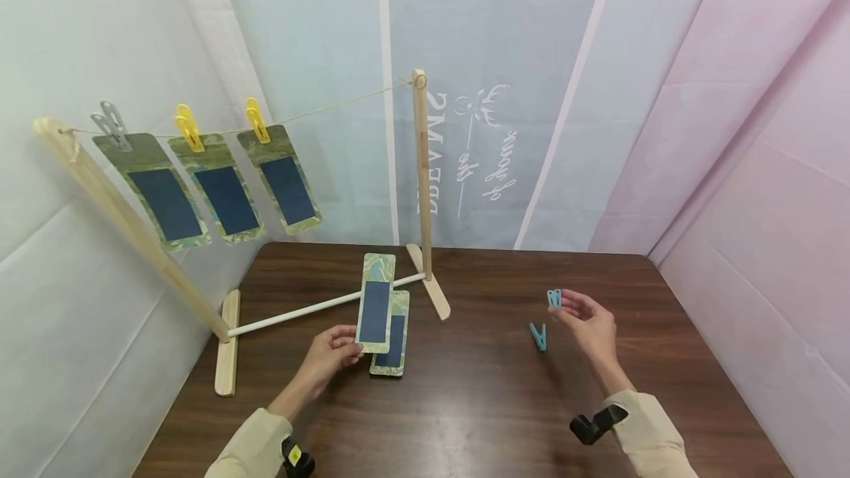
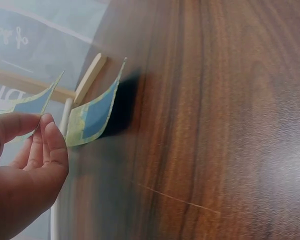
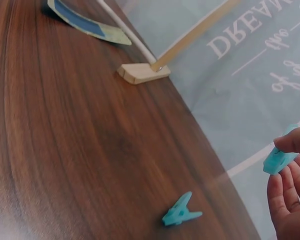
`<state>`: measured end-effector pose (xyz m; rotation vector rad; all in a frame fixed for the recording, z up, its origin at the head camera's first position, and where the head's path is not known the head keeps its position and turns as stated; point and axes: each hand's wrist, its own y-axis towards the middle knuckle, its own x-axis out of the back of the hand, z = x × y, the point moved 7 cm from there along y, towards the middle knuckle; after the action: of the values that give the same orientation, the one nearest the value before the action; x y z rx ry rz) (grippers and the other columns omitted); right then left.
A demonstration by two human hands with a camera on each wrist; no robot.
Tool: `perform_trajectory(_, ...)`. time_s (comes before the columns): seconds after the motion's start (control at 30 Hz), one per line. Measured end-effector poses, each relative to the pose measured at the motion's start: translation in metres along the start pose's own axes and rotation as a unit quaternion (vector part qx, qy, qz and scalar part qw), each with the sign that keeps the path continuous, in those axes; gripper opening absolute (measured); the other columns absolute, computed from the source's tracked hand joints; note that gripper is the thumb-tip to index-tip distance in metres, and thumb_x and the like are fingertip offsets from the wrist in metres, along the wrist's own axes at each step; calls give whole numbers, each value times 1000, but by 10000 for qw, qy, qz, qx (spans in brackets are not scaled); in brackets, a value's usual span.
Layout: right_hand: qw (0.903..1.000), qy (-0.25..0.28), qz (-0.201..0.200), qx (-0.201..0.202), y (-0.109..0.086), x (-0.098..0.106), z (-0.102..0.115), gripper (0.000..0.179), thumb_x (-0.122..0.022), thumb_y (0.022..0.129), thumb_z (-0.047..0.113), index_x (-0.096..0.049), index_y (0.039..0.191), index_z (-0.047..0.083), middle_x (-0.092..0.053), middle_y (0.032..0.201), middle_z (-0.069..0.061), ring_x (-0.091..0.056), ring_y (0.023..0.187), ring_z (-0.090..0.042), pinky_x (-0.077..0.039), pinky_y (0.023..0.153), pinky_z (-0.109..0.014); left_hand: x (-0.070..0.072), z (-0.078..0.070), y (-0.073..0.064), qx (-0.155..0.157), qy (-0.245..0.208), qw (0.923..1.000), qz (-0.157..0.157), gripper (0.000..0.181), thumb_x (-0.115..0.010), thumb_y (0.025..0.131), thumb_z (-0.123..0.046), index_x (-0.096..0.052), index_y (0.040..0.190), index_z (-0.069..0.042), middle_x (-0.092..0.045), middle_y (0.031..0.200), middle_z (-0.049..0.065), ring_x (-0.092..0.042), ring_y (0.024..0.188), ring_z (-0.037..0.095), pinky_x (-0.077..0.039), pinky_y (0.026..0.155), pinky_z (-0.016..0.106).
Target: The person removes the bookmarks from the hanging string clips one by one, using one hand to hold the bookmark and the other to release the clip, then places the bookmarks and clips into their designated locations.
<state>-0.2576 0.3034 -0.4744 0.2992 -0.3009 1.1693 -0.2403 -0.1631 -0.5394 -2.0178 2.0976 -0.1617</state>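
Note:
My left hand (image 1: 330,357) pinches the lower edge of a green-patterned card with a dark blue panel (image 1: 375,313), lifted above the table. Beneath it a similar card (image 1: 399,334) lies on the wood, partly covered in the head view. In the left wrist view, thumb and fingers (image 2: 45,131) meet on the held card's edge. Over on the right, my right hand (image 1: 589,325) pinches a light blue clothespin (image 1: 554,299) between thumb and fingers, raised off the table. Another blue clothespin (image 3: 181,210) lies on the table near that hand.
A wooden stand with two posts (image 1: 423,183) carries a string (image 1: 345,104). Three similar cards (image 1: 288,183) hang at its left part, under two yellow clothespins (image 1: 189,127) and a grey one (image 1: 113,125). A white rod (image 1: 299,311) joins the stand's feet. Cloth walls surround the brown table (image 1: 478,404).

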Motion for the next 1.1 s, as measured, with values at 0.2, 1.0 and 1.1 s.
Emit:
perform_trajectory(0.2,9996,-289,-3,45,-1,3,-12,43,-78,84,17,-63,121,1,-67,111,-17,-59,81,6,-50,69,-10,-1,9,-4,88,135,9998,94,37,-61,88,12,-48,122,16,-66,84,10,-64,73,15,-57,66,26)
perform_trajectory(1.0,9919,-1112,156,-600,-11,10,-64,45,-78,83,17,-62,121,-1,-67,109,-17,-62,81,-4,-45,63,-11,-5,30,-11,320,166,9976,591,39,-62,88,9,-45,121,19,-65,83,8,-64,74,16,-56,65,25)
perform_trajectory(1.1,9914,-1130,176,-635,-11,9,-69,45,-78,83,17,-62,121,-1,-67,109,-18,-64,81,-6,-47,62,-13,-5,30,-12,329,149,9975,614,39,-62,88,10,-44,121,20,-64,83,8,-64,73,16,-56,65,25)
